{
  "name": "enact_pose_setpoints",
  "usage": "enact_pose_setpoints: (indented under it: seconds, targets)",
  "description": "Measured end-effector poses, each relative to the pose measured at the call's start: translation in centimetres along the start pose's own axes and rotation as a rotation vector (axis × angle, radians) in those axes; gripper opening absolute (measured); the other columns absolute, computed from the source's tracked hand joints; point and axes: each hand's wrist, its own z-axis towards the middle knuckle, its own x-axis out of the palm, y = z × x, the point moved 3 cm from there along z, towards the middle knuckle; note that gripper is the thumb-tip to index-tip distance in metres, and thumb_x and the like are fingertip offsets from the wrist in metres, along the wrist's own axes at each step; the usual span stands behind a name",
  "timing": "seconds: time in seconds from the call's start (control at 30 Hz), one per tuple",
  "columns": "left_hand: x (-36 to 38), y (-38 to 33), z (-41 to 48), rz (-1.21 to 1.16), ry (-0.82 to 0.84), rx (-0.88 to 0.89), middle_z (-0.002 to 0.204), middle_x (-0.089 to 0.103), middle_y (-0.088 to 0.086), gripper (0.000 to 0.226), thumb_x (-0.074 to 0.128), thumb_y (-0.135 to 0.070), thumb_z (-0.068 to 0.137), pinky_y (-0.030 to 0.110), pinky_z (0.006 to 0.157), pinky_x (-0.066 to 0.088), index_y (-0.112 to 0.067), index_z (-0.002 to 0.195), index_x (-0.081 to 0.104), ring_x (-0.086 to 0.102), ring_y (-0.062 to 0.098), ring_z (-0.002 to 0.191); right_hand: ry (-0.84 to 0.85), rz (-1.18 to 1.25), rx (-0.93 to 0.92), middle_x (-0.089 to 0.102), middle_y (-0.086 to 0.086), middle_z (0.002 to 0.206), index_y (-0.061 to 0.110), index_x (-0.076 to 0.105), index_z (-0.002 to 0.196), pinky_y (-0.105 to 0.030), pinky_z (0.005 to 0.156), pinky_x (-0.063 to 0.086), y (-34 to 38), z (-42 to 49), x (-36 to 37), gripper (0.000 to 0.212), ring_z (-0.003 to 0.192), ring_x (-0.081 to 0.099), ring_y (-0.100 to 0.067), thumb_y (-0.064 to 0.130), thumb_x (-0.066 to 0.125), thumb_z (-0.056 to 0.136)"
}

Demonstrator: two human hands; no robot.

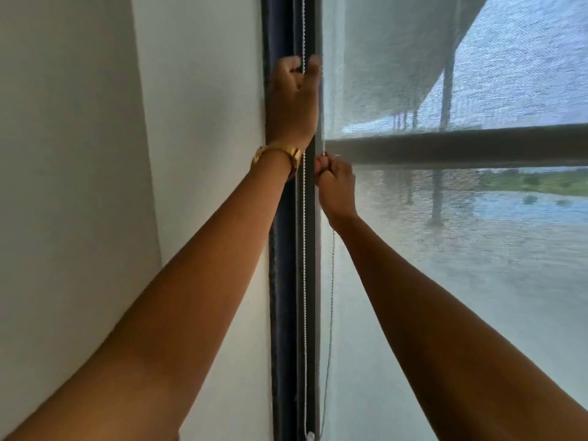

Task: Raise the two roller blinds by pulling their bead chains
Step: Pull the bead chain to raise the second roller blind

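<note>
Two hands are up at the window's left edge, one above the other. My left hand (pixel 294 93), with a gold bracelet (pixel 280 154) on its wrist, is the higher one; its fingers are curled shut around the white bead chain (pixel 304 237) that hangs straight down in front of the dark vertical window frame (pixel 283 281). My right hand (pixel 335 183) sits lower and just to the right, fingertips pinched closed on a second, thinner grey bead chain (pixel 331 281) that trails down along the edge of the blind. That translucent grey mesh roller blind (pixel 445 281) covers the pane to the right of the frame, and I can see a dark horizontal bar (pixel 461 146), water and a green shoreline through it. To the left of the frame stands a plain white wall (pixel 95 154). Near the bottom of the view the white chain ends in a small white connector (pixel 310 436).
</note>
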Motion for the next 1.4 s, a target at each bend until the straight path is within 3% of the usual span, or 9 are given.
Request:
enact_pose_setpoints:
  seconds: [0.17, 0.33, 0.43, 0.57, 0.7, 0.87, 0.97, 1.13, 1.4]
  targets:
    - [1.2, -1.2, 3.1, -0.013, 0.183, -0.188, 0.059, 0.035, 0.0, 0.039, 0.04, -0.04, 0.095, 0.033, 0.064, 0.037, -0.019, 0.062, 0.04, 0.039, 0.019, 0.059, 0.06, 0.064, 0.125, 0.044, 0.001, 0.06, 0.022, 0.042, 0.06, -0.021, 0.057, 0.037, -2.7, -6.3, 2.1, 0.032, 0.057, 0.042, -0.01, 0.002, 0.034, 0.084]
    - [0.7, -0.8, 3.1, -0.138, 0.066, -0.322, 0.064, 0.048, 0.005, 0.032, 0.035, -0.016, 0.097, 0.032, 0.06, 0.047, -0.014, 0.068, 0.049, 0.047, 0.019, 0.054, 0.091, 0.064, 0.283, 0.042, -0.004, 0.06, 0.018, 0.041, 0.06, -0.024, 0.058, 0.036, -6.6, -13.9, 1.9, 0.031, 0.058, 0.041, -0.015, 0.009, 0.036, 0.09]
    - [0.5, 0.1, 0.8, -0.227, 0.091, -0.364, 0.055, 0.04, -0.002, 0.032, 0.03, -0.007, 0.094, 0.018, 0.037, 0.029, -0.01, 0.08, 0.059, 0.033, 0.004, 0.034, 0.119, 0.014, 0.401, 0.039, -0.004, 0.059, 0.016, 0.04, 0.06, -0.027, 0.059, 0.035, -8.5, -18.6, 1.1, 0.035, 0.057, 0.04, -0.013, 0.008, 0.038, 0.094]
    - [1.0, 3.3, -4.9, -0.19, 0.115, -0.261, 0.054, 0.034, -0.003, 0.036, 0.029, -0.005, 0.093, 0.016, 0.041, 0.026, -0.018, 0.063, 0.043, 0.03, 0.005, 0.043, 0.249, 0.0, 0.563, 0.045, 0.002, 0.054, 0.014, 0.046, 0.061, -0.019, 0.054, 0.037, -10.2, -22.8, -0.8, 0.038, 0.047, 0.044, 0.0, 0.003, 0.036, 0.096]
    - [1.2, 5.7, -9.7, -0.15, 0.12, -0.251, 0.054, 0.034, -0.001, 0.036, 0.029, 0.0, 0.09, 0.016, 0.046, 0.028, -0.017, 0.06, 0.04, 0.031, 0.009, 0.048, 0.417, 0.137, 0.716, 0.072, -0.008, 0.09, 0.005, 0.066, 0.1, -0.029, 0.076, 0.053, -11.0, -23.8, -2.4, 0.029, 0.085, 0.067, -0.022, 0.021, 0.041, 0.097]
    - [0.8, 8.5, -15.2, -0.137, 0.153, -0.337, 0.058, 0.037, -0.001, 0.033, 0.032, -0.003, 0.092, 0.02, 0.052, 0.031, -0.015, 0.064, 0.044, 0.034, 0.011, 0.053, 0.225, 0.344, 0.617, 0.067, -0.009, 0.099, 0.012, 0.063, 0.103, -0.034, 0.077, 0.051, -6.7, -15.8, -3.4, 0.044, 0.089, 0.064, -0.023, 0.045, 0.038, 0.088]
    - [0.0, 10.0, -18.1, -0.109, 0.143, -0.387, 0.058, 0.044, -0.004, 0.035, 0.035, -0.008, 0.095, 0.02, 0.056, 0.038, -0.017, 0.064, 0.048, 0.041, 0.009, 0.055, 0.245, 0.269, 0.527, 0.064, -0.009, 0.112, 0.013, 0.059, 0.111, -0.03, 0.081, 0.048, -3.6, -8.9, -3.3, 0.063, 0.101, 0.061, -0.02, 0.054, 0.014, 0.096]
    - [-0.1, 12.4, -23.5, -0.088, 0.188, -0.474, 0.061, 0.039, 0.012, 0.029, 0.037, -0.004, 0.094, 0.023, 0.058, 0.033, 0.007, 0.07, 0.048, 0.036, 0.021, 0.059, 0.307, 0.328, 0.413, 0.062, -0.011, 0.12, 0.005, 0.051, 0.128, -0.035, 0.09, 0.051, 1.8, -0.9, -2.1, 0.064, 0.108, 0.061, -0.025, 0.05, 0.017, 0.098]
    - [-1.1, 14.8, -31.4, 0.025, 0.241, -0.536, 0.047, 0.032, -0.009, 0.043, 0.036, 0.004, 0.088, 0.02, 0.053, 0.023, -0.022, 0.054, 0.034, 0.029, 0.005, 0.05, -0.019, 0.207, 0.278, 0.061, 0.003, 0.071, 0.017, 0.059, 0.095, -0.023, 0.063, 0.04, 7.3, 3.5, 0.1, 0.028, 0.061, 0.052, -0.008, 0.02, 0.031, 0.1]
